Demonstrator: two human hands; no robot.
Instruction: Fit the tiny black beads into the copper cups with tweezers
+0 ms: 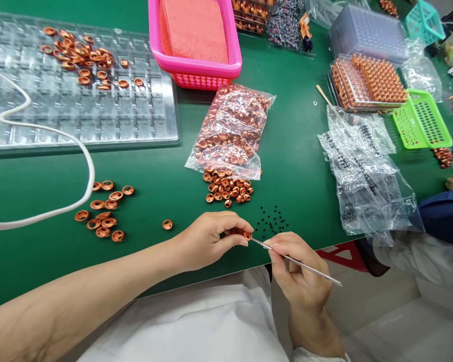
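Between the thumb and fingers of my left hand [215, 237] is a small copper-coloured ring-shaped part [248, 235]. My right hand [300, 269] grips a thin metal tweezer-like tool [313, 270] like a pen, its tip at the copper part. Whether the tip holds anything is too small to tell. Just beyond my hands lie tiny black pieces [274, 221], scattered on the green table [143, 266]. A heap of copper parts [228, 188] spills at the mouth of a clear plastic bag [230, 128] full of them. One lone copper part [167, 224] rests left of my fingers.
Loose copper parts [105, 211] lie at left near a white cable [60, 131]. A clear tray [136, 118] carries more. Pink basket [196, 65], stacked trays [366, 83], green basket [419, 118] and plastic bags [370, 176] stand farther off. At right is another person's sleeve [426, 256].
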